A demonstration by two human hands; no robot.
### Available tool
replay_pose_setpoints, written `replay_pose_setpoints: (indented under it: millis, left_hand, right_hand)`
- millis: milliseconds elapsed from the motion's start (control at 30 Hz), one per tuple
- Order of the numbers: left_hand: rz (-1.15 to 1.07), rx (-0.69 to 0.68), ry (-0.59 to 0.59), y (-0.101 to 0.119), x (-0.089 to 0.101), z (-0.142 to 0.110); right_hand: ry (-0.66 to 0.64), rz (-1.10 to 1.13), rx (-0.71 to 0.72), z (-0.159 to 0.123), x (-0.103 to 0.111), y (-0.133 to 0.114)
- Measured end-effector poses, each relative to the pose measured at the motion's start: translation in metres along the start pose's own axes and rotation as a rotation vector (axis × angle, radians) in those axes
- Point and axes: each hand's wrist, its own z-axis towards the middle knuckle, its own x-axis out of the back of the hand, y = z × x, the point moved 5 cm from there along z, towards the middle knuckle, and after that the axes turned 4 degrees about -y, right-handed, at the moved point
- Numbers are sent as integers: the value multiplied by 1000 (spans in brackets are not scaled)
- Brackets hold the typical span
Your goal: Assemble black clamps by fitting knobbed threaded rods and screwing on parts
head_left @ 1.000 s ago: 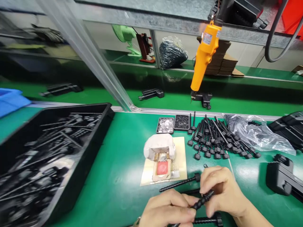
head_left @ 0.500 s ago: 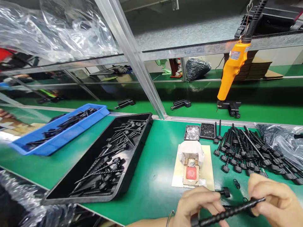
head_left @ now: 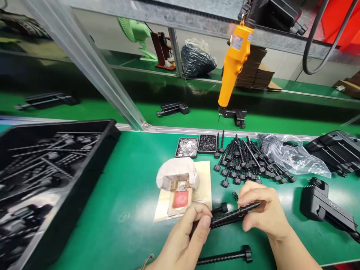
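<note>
My left hand [head_left: 194, 228] is closed around the knob end of a black threaded rod [head_left: 226, 219], held slanting above the green bench. At the rod's other end, my right hand [head_left: 264, 204] pinches near the tip, where a small ring seems to sit around the rod. Just behind the held rod lies another black knobbed rod [head_left: 221, 208], partly hidden. A third knobbed rod [head_left: 225, 258] rests on the bench below my hands. Several small black rings [head_left: 235, 195] lie beside my right fingers. Left of them stands a pale fixture with a red pad [head_left: 180, 199].
Behind my hands is a pile of knobbed rods [head_left: 244, 161], with a plastic bag [head_left: 295, 152] to its right. Two small parts trays [head_left: 186, 147] sit near the ledge. An orange electric screwdriver [head_left: 234, 62] hangs overhead. A large black tray [head_left: 92, 165] occupies the left; a black BOSCH-marked part [head_left: 327, 208] lies right.
The view has swung right and closer to the bench. Both hands have come together along the rod, my left now gripping its knob end and my right its tip.
</note>
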Motion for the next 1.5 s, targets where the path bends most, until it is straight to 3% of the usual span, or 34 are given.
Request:
replay_pose_setpoints:
  millis: [267,367,467,533,700,900,1033,1133,1233,1500]
  left_hand:
    - [-181,48,-121,4,-7,1]
    - [-329,-16,-157,10,-9,1]
    - [-327,16,-39,11,-2,2]
    - [-300,46,51,11,2,2]
    - [-264,6,138,16,6,4]
    - [-235,-76,80,19,0,9]
    - [-120,-152,147,20,5,10]
    - [109,-276,226,27,13,9]
    - [320,-392,213,38,16,6]
    - [517,-508,9,45,3,1]
  right_hand:
    - [-156,-32,-36,-11,-40,16]
    - [-68,-45,-58,-9,-28,12]
    - [10,-93,-44,-6,-15,5]
    - [8,-120,13,-6,-15,1]
    - [-3,-182,162,-14,-29,1]
    - [-71,-543,440,-22,-39,-14]
    - [-77,-599,512,-26,-44,-17]
    - [-86,-599,487,-29,-46,-14]
    - [-91,-503,424,-29,-44,-11]
    - [-100,-27,-181,-21,-40,21]
